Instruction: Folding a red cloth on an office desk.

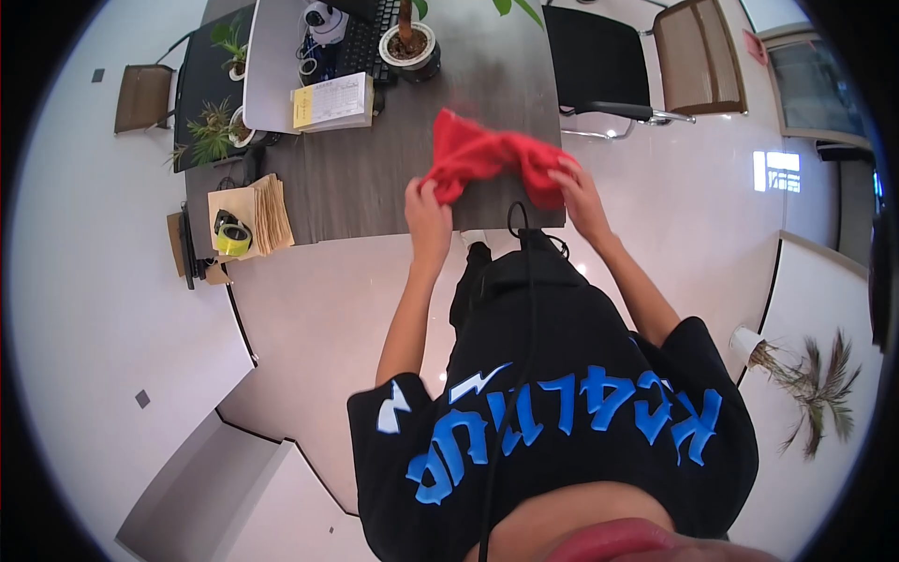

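Note:
A bunched red cloth (pixel 484 151) stretches between my two hands over the near right corner of the wooden desk (pixel 365 183). My left hand (pixel 428 225) grips its left end close to the desk's front edge. At the other end, my right hand (pixel 579 200) pinches the cloth by the desk's right edge. The middle of the cloth sags in folds, and one corner sticks up at the far left. Parts of it are blurred. Whether it touches the desktop I cannot tell.
A potted plant (pixel 409 53), a keyboard (pixel 365 42), a stack of printed forms (pixel 333 104) and a white camera (pixel 324 24) stand farther back. Brown paper envelopes (pixel 270 214) with yellow tape (pixel 234 239) lie left. A black chair (pixel 597 60) adjoins the right edge. A black cable (pixel 530 302) hangs before me.

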`<state>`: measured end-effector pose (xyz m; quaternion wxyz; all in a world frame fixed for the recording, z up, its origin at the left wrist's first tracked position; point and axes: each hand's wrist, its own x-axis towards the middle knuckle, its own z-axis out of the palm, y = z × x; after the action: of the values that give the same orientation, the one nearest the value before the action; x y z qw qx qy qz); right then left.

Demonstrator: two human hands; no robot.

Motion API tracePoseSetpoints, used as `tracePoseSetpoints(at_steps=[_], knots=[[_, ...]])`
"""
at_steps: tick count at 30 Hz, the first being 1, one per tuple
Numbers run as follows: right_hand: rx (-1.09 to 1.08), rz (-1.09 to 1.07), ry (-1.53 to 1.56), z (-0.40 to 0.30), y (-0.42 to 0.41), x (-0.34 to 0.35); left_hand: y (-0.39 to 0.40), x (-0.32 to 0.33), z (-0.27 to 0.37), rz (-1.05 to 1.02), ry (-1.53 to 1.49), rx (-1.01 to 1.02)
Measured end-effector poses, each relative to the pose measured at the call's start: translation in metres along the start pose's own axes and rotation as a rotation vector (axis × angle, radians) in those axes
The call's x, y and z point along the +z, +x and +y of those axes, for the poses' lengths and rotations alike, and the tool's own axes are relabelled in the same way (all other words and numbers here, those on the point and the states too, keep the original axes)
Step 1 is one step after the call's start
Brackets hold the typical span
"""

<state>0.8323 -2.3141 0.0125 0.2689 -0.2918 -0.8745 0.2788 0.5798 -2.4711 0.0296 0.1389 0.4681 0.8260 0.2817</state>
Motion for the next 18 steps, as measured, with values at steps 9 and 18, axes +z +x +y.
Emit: tracePoseSetpoints(at_steps=[9, 18], knots=[[0.046, -0.292, -0.156, 0.027, 0.019, 0.038, -0.002, 0.057, -0.01, -0.165, 0.113, 0.207], [0.178, 0.207, 0.131, 0.001, 0.129, 0.028, 0.148, 0.031, 0.02, 0.006, -1.022, -0.262]])
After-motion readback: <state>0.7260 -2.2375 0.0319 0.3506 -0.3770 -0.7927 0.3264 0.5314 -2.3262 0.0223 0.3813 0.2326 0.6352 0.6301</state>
